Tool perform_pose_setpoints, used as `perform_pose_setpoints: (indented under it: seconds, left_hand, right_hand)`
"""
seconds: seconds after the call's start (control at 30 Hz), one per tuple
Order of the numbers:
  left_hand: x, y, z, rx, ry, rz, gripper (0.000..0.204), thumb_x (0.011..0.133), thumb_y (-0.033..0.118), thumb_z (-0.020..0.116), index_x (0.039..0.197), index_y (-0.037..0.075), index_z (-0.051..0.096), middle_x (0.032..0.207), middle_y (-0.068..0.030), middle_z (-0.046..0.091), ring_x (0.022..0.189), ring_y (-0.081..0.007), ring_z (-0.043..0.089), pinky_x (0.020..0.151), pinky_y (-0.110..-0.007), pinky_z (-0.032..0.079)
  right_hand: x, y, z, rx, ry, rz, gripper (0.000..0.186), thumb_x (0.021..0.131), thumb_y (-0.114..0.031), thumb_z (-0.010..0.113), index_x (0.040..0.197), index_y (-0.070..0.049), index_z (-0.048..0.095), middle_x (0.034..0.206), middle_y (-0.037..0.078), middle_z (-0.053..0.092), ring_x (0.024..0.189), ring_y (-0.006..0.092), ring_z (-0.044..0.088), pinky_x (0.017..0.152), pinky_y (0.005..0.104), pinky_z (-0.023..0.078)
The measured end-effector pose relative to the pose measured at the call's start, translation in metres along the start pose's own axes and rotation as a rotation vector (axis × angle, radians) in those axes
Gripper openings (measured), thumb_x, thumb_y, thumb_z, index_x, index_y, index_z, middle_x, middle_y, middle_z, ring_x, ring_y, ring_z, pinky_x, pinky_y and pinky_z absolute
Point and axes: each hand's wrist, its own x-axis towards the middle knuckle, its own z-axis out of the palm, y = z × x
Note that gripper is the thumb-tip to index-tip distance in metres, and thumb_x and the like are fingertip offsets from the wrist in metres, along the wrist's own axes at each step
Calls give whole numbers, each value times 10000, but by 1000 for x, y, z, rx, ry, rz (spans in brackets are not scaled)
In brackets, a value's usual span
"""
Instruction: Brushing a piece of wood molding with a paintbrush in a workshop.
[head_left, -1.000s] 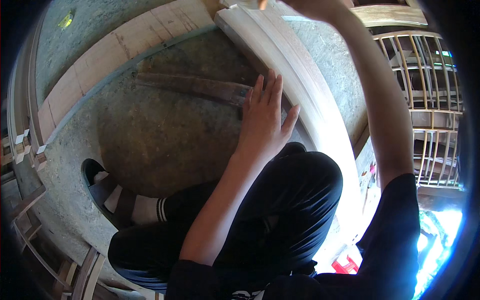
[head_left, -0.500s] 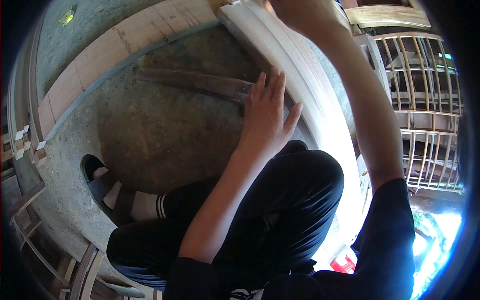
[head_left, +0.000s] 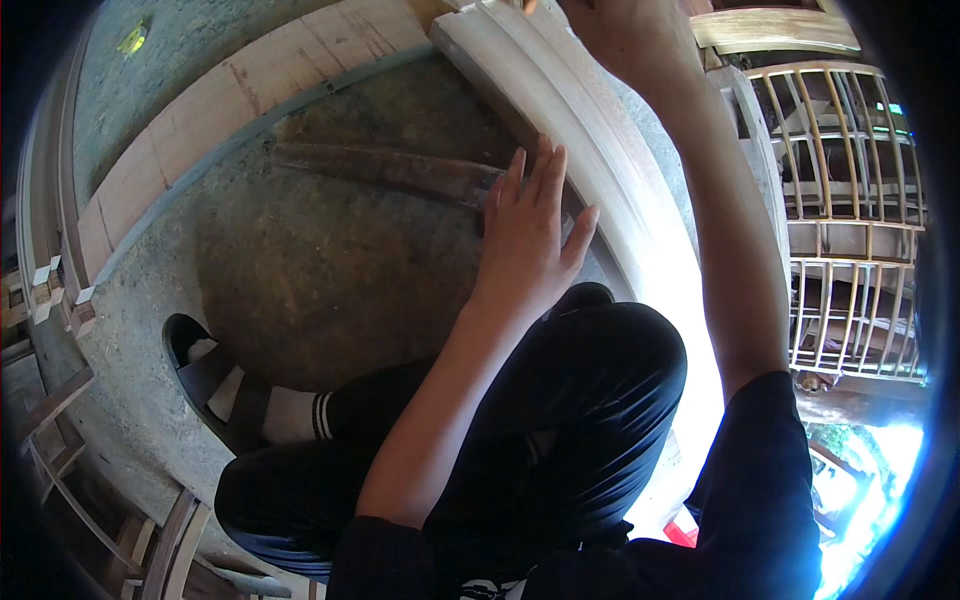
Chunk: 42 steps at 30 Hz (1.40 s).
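A long pale wooden beam (head_left: 570,110) with grooves along its face runs from the top middle down past my right knee. My left hand (head_left: 527,220) is open, its fingers stretched and slightly spread, at the beam's left edge. Under its fingertips a dark wooden strip (head_left: 390,170) reaches across to the left, low on the floor. My right hand (head_left: 635,45) is over the beam's far end at the top edge of the view. Its fingers look curled, but they are mostly cut off, and what they hold cannot be made out.
A wide pale plank (head_left: 230,95) lies across the far left. Wooden frames with slats (head_left: 845,220) stand at the right. Stacked wood pieces (head_left: 45,280) line the left side. A yellow round object (head_left: 132,38) rests on the concrete floor. My sandalled foot (head_left: 215,375) is left of centre.
My right hand and forearm have shifted slightly left along the top of the beam. My left hand has moved only a little left, still open.
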Motion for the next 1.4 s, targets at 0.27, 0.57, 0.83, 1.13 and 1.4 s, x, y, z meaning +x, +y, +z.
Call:
perform_pose_setpoints:
  seconds: [0.27, 0.57, 0.83, 1.13, 1.4]
  left_hand:
    - [5, 1, 1, 6, 7, 8, 742, 1063, 502, 492, 1590, 16, 304, 1625, -252, 353, 1498, -500, 310, 1222, -607, 285]
    - [4, -7, -4, -14, -3, -9, 734, 1065, 520, 474, 1607, 60, 295, 1649, -228, 326, 1506, -500, 295, 1220, -603, 289]
    - [23, -2, -34, -372, -39, -149, 508, 1071, 259, 490, 1503, -5, 444, 1509, -248, 511, 1380, -430, 496, 1167, -530, 376]
    - [35, 217, -28, -1156, -264, -463, 671, 1110, 448, 232, 1647, 48, 192, 1729, -117, 186, 1590, -260, 187, 1301, -459, 118]
    - [-38, 288, 134, -982, -1035, -823, 591, 1125, 396, 329, 1551, -10, 381, 1615, -153, 415, 1517, -268, 360, 1274, -415, 242]
  right_hand:
    - [-2, 23, 30, 106, 29, 115, 283, 967, -306, 632, 945, -55, 761, 886, 244, 735, 849, 427, 721, 764, 525, 555]
    - [-15, 20, 31, 333, 44, 131, 295, 992, -325, 633, 1049, -57, 744, 933, 247, 739, 874, 415, 728, 774, 509, 560]
    - [-95, 58, 7, 328, 10, 23, 319, 1014, -409, 568, 1112, -175, 761, 970, 177, 763, 874, 377, 742, 783, 507, 586]
    - [-305, 99, -116, 1669, 146, 488, 183, 934, -167, 711, 960, 5, 769, 777, 74, 771, 647, 127, 723, 633, 285, 602]
    - [-555, 214, -164, 513, 55, 908, 215, 1016, -203, 620, 1172, -69, 685, 1012, 144, 761, 829, 277, 747, 745, 418, 606]
